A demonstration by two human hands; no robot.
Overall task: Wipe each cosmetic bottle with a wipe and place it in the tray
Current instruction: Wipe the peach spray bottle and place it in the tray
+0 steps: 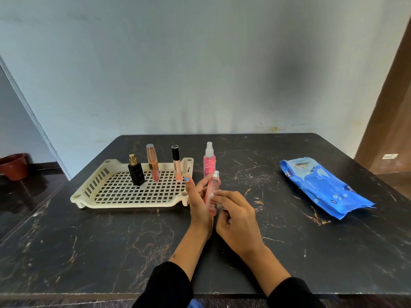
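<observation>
Bottles first: the one being worked on was a slim pink tube (pixel 212 192) with a silvery cap, held up over the table (pixel 89 252) just right of the tray's near right corner, leaning a bit to the left at the bottom. Left hand (pixel 200 205) had it, fingers stretched up along its left side with the thumb behind, so more cradling than a tight fist. Blue polish showed on one nail. Right hand (pixel 235 216) was curled in against the lower half of the tube, pinching a small pale wipe (pixel 216 197) onto it; most of the wipe was hidden under the fingers, so I couldn't tell how big it was.

Tray (pixel 124 202) was a cream plastic one with a grid floor, sitting left of centre. Three things stood upright in its back part: a black perfume (pixel 136 173) with a gold top, a peach lipstick (pixel 153 163) with a clear cap, and a skinny lip gloss (pixel 176 163) with a black cap near the right wall.

Just beside the tray's right edge, on the table, a pink spray bottle (pixel 209 161) stood upright, right behind the tube.

Off to the right, well apart from all that, a blue wipes pack (pixel 324 187) lay flat. Black sleeves on both arms. A reddish pot (pixel 14 166) sat on the floor far left.
</observation>
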